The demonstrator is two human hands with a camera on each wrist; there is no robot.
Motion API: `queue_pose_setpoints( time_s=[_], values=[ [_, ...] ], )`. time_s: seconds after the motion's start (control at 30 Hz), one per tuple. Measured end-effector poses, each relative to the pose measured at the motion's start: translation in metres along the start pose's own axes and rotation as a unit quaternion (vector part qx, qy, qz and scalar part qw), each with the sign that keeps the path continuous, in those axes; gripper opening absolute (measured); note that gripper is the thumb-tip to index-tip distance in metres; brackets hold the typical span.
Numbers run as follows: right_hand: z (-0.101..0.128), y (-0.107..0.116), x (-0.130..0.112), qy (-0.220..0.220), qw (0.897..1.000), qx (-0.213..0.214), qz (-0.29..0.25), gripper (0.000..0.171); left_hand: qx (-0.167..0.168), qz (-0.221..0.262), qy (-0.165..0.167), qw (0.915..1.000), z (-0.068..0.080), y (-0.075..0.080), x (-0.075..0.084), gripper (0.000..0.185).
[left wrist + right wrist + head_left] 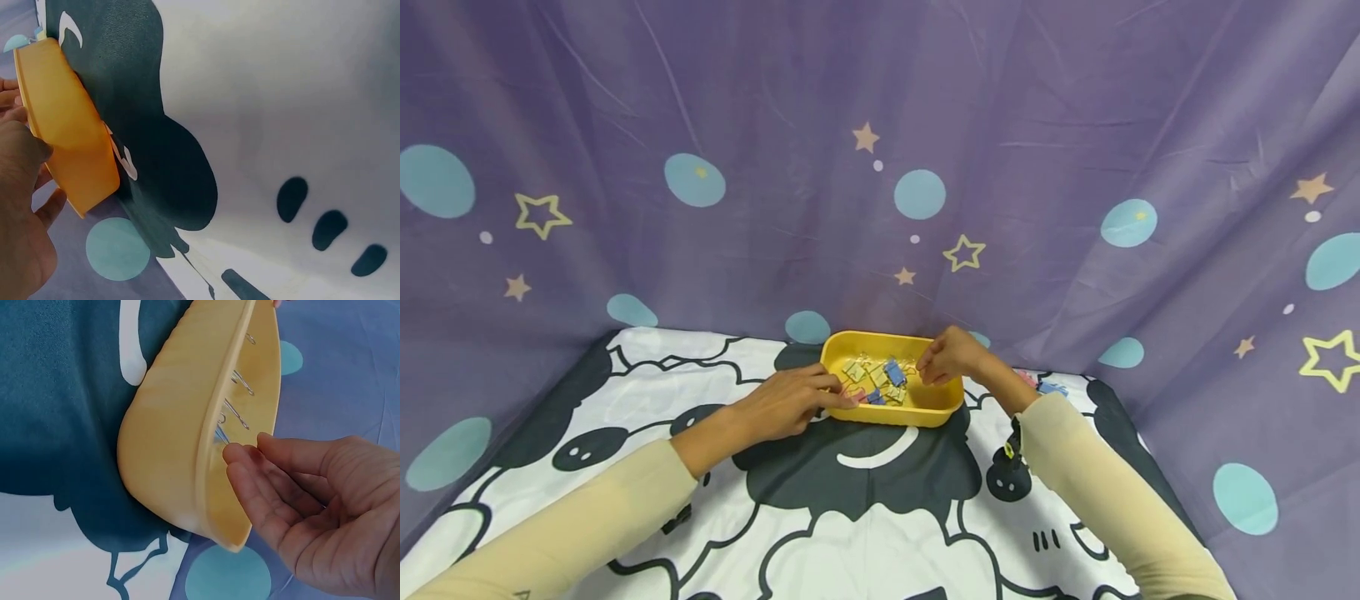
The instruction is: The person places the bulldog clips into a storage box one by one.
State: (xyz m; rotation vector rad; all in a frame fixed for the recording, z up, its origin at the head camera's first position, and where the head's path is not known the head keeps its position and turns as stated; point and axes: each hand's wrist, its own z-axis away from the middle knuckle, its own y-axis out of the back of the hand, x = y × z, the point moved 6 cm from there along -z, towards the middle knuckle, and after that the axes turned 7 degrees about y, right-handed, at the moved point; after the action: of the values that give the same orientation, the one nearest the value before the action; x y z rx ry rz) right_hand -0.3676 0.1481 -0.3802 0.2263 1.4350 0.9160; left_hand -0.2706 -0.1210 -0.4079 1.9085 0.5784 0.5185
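Observation:
A yellow plastic basket (940, 414) holds several binder clips, with cream ones (853, 371), a blue one (895, 372) and pink pieces (852, 392) among them. My left hand (790, 398) reaches over the basket's left end, its fingertips overlapping the pink pieces in the head view. In the left wrist view, fingers (56, 203) of that hand lie against the basket's corner, and the rest is partly hidden. Over the right end hovers my right hand (953, 357), fingers loosely bent and thumb apart from them. Its fingertips come close to wire clip handles (237, 414) in the right wrist view.
Beyond my right forearm lie a pink clip (1026, 379) and a blue clip (1052, 388), partly covered by the arm. A black-and-white patterned cloth (865, 550) covers the table. Directly behind the basket hangs a purple curtain (850, 250).

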Motion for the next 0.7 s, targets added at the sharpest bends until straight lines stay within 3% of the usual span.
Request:
queue_pose_setpoints(
  time_s=[0.23,0.47,0.7],
  values=[
    [0.008,0.013,0.009,-0.006,1.0,0.003,-0.025,0.024,-0.008,0.008,0.013,0.9998,0.001,0.0,0.001,0.065],
    [0.017,0.031,0.019,-0.003,0.999,0.028,-0.04,0.025,0.008,-0.004,-0.006,0.9999,0.001,0.001,0.001,0.063],
    [0.026,0.041,0.028,-0.006,0.999,0.032,-0.035,0.022,-0.007,-0.004,-0.001,1.0,0.0,0.0,0.001,0.062]
  ],
)
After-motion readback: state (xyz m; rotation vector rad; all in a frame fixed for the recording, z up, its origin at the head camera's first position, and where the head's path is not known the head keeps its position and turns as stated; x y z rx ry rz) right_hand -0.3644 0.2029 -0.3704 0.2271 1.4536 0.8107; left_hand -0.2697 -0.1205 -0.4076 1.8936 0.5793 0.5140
